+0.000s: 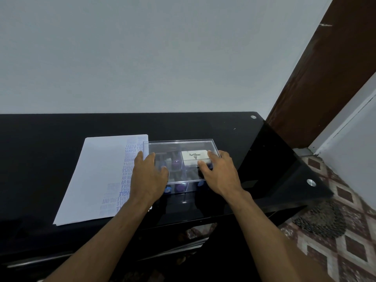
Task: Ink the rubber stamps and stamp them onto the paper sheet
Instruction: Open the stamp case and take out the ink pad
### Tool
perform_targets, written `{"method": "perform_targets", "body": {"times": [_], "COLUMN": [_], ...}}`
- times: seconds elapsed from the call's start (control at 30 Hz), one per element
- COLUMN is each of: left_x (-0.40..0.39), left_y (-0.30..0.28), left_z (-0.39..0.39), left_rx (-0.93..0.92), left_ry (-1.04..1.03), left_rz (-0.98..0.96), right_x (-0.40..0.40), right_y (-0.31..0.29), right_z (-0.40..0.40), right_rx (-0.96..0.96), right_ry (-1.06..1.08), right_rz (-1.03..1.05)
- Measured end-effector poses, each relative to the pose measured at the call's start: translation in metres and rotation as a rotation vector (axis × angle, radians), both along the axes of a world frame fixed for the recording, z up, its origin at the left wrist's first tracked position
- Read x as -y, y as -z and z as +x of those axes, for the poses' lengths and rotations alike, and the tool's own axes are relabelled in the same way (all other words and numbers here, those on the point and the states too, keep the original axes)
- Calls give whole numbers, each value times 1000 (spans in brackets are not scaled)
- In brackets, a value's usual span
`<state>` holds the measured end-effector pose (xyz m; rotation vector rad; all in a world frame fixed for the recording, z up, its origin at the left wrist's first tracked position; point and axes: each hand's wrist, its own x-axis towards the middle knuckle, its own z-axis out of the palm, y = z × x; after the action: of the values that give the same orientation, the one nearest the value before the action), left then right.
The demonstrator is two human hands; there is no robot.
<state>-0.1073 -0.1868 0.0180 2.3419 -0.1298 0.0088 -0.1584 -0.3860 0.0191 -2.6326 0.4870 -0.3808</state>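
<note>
A clear plastic box (179,145) with a lid stands on the black glass table (61,129). Inside it lie a white Artline ink pad (195,156) and several stamps with purple and blue handles (176,163). My left hand (149,176) grips the box's left end, thumb on the lid. My right hand (218,171) grips the right end, thumb on the lid near the ink pad. A white paper sheet (95,176) lies left of the box, its right part covered with blue stamped words. My left hand partly hides that edge.
The table's right edge (311,183) has metal studs and drops to a patterned tiled floor with a dark round mat (321,220). A brown door frame (325,78) rises at the right. A plain wall stands behind the table.
</note>
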Motion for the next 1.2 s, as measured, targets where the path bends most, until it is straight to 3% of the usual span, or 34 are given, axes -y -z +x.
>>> {"method": "perform_targets", "body": {"times": [0.6,1.2], "left_x": [-31,-256], "left_y": [-21,-28], "left_z": [16,89], "left_rx": [35,22], "left_ry": [-69,-265], "left_rz": [-86,81], "right_x": [-29,-252], "right_y": [-26,-18], "right_z": [24,125], "right_rx": [46,-50], "right_ry": [-13,-275], "right_rz": [-23,179]}}
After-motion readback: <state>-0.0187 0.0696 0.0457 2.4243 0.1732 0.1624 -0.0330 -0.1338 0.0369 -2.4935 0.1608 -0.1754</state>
